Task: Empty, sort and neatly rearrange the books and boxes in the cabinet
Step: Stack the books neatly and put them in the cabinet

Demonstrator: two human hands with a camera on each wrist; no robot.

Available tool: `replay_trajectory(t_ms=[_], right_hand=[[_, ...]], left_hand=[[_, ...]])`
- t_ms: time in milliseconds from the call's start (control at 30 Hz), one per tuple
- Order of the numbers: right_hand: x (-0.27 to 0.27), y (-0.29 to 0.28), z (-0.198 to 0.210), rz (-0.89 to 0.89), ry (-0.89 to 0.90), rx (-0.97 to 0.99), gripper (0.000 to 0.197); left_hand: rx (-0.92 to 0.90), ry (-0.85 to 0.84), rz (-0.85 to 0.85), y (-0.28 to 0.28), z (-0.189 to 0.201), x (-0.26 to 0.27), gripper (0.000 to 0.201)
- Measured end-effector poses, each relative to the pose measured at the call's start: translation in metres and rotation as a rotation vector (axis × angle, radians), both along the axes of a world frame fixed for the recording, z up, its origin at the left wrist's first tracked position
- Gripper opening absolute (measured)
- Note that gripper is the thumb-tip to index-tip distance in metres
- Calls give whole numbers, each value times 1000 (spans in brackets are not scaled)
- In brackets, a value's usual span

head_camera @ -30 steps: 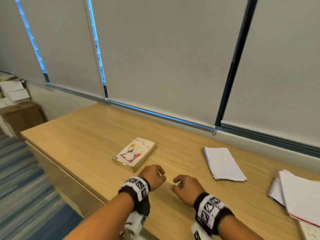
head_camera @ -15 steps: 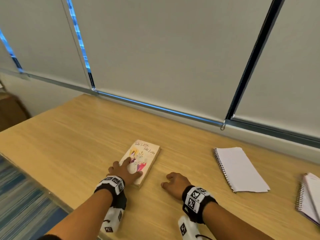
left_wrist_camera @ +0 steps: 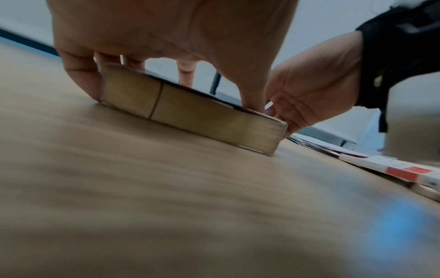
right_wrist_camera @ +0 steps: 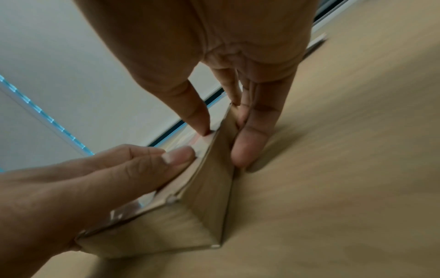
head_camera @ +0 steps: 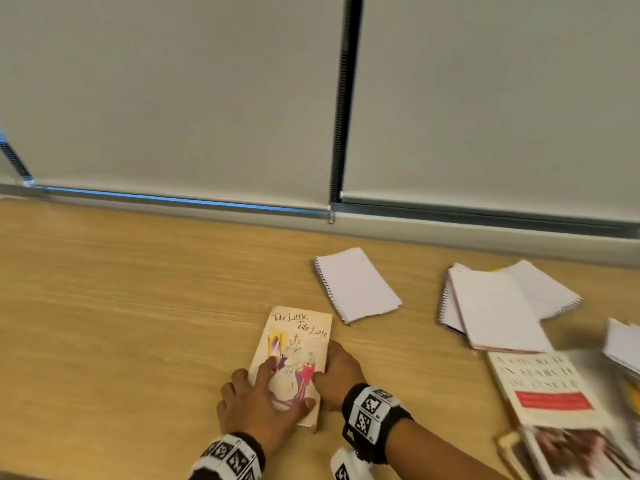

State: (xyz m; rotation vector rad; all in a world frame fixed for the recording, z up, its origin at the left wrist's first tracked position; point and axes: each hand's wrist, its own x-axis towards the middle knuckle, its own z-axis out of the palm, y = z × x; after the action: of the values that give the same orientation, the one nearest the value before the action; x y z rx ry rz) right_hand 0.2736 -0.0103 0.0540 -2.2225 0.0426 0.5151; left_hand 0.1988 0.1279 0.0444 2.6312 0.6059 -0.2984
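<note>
The left hand point(head_camera: 258, 407) lies spread over the near end of the paperback book point(head_camera: 299, 344), thumb on its cover, fingers down its left edge. The book lies flat on the wooden worktop point(head_camera: 121, 323). The right hand point(head_camera: 337, 372) pinches its right edge, thumb on top. Farther right lie a spiral notepad point(head_camera: 356, 285), loose notebooks point(head_camera: 495, 306) and a white book with a red band point(head_camera: 550, 389)
</note>
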Motion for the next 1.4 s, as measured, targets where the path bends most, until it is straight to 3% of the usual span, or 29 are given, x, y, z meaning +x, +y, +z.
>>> replay_trajectory(t_ms=[367,533,633,733,800,900,1033,1133,1200,1300,1400], right_hand=[[-34,-169,-8,-86,-5,-16,49],[-41,-200,3,-46,-15,-59,52],[-41,-236,25,-117,-188,-159,64],[-35,-300,43,-321,-284,-284,66],[-32,-345,44,-386,-164,-404,62],[-36,-379,33,-337,86,-396,43],[-43,-388,14,-416,55,-216,21],[-51,-383,24,-474,20,-86,16],[-56,-370,36,-491,-27,-2,21],[-57,-336,50,-437,-135,47,33],[-50,-288,53,-351,-177,28,40]], left_hand=[[24,3,-1,-186,-2,-36,103],[33,21,-17,-216,15,-36,100],[74,-111,-112,-236,29,-28,85],[-253,-139,-260,-281,44,-15,54],[-426,-6,-300,-314,44,-5,47],[-507,82,-298,-349,36,9,40],[-666,70,-176,-359,34,25,35],[-752,47,-181,-348,38,28,35],[-794,20,-192,-330,46,24,32],[-853,-69,-159,-289,65,14,46],[-798,-163,-113,-233,72,11,47]])
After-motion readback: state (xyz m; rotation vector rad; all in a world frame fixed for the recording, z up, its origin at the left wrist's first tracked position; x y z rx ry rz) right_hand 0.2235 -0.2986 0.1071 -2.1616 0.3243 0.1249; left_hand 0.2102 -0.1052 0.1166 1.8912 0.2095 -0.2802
